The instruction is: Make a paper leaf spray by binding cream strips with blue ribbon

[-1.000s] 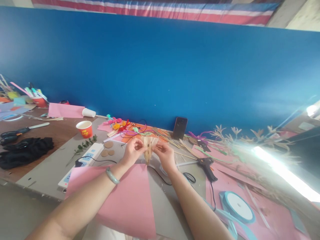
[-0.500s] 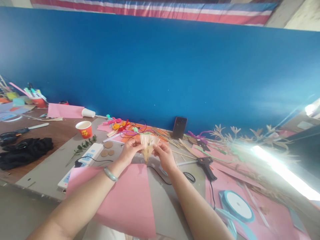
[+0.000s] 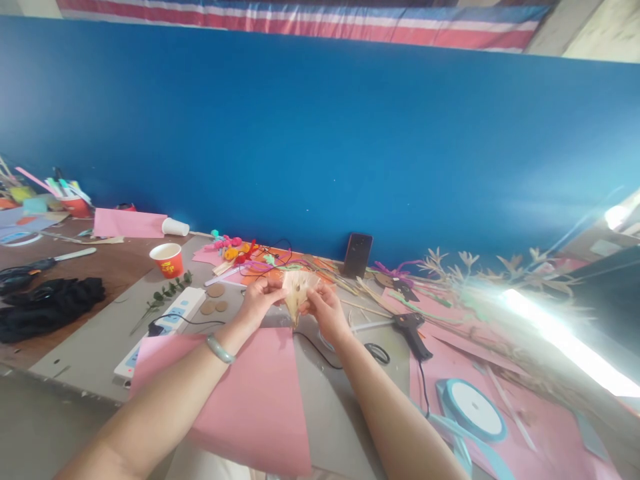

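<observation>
A pale, fan-shaped dried piece [image 3: 297,293], wide at the top and narrowing to a point below, is pinched at both sides between my hands. My left hand [image 3: 263,300] is closed on its left edge, and a pale bangle sits on that wrist. On the right edge, my right hand [image 3: 324,307] grips it with thumb and fingers. The piece is held just above the far edge of a pink sheet [image 3: 250,393] lying on the grey board.
To the left are a power strip [image 3: 185,310], a red paper cup [image 3: 169,261] and wooden discs [image 3: 215,291]. A black phone [image 3: 357,255] leans at the back. On the right lie a glue gun [image 3: 413,333] and a blue ribbon roll [image 3: 475,409].
The fan-shaped piece has tilted slightly between my fingers, and its top looks a little lower and wider. Both hands stay in nearly the same place. The whole view has shifted very slightly.
</observation>
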`<state>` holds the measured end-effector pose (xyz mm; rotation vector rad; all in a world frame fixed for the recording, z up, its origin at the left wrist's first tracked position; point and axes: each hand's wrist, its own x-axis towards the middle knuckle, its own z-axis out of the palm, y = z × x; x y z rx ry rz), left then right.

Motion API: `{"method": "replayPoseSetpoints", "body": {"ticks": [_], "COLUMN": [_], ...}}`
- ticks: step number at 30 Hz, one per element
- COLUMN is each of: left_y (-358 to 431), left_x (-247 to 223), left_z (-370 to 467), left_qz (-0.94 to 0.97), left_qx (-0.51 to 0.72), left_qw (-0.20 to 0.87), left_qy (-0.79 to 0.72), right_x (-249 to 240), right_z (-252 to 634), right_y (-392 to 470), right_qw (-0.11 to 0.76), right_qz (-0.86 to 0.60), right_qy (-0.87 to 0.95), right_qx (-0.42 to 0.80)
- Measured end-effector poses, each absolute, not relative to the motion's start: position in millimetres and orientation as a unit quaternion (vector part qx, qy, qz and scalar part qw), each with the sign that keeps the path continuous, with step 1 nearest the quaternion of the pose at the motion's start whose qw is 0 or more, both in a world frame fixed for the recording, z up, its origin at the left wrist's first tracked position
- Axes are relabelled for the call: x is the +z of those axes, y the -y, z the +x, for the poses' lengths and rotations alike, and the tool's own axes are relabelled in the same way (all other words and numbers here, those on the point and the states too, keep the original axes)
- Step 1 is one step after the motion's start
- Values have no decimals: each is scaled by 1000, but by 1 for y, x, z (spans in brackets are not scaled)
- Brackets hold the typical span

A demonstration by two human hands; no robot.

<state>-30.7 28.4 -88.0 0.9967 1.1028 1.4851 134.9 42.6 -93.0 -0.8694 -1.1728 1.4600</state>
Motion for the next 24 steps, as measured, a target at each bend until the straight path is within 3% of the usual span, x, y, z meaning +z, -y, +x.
{"method": "replayPoseSetpoints", "body": {"ticks": [12, 24], "left_y": [-33, -30], "left_x": [-99, -101], "left_z": [-31, -28], "left_qz": [455, 433], "left_qx": [596, 565], "left_qw": [459, 537], "left_qy": [-476, -452], "right_x": [-92, -91], "right_z": [135, 134], "right_y": [-42, -42], "right_qw": [506, 498], "right_qz": [-390, -401], "right_qy": [481, 501], "right_qx": [601, 584]}}
